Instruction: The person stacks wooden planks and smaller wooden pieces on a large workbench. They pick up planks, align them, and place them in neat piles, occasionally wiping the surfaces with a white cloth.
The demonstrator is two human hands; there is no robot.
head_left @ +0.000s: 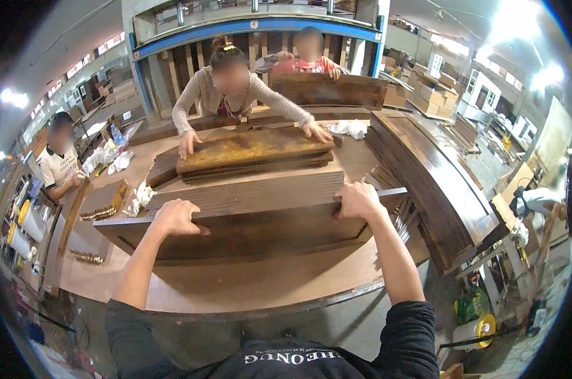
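Observation:
A long dark brown wooden panel [267, 232] stands on edge on the work table [235, 292] in front of me. Its thin pale top edge slants up toward the right. My left hand [177, 218] closes over that edge left of its middle, thumb on the near face. Toward the right end, my right hand [358, 202] grips the same edge. Just behind it are several more panels [254, 194], packed together with their edges making a ribbed surface. Across the table, a co-worker's two hands rest on a stack of brown panels [254, 150].
A large framed brown panel [434, 174] lies along the right side. Another person at the back holds a dark panel [327, 90]; a third stands at the left. White cloths [142, 199] and small wooden pieces [102, 211] lie on the left. A blue-beamed press [254, 26] rises behind.

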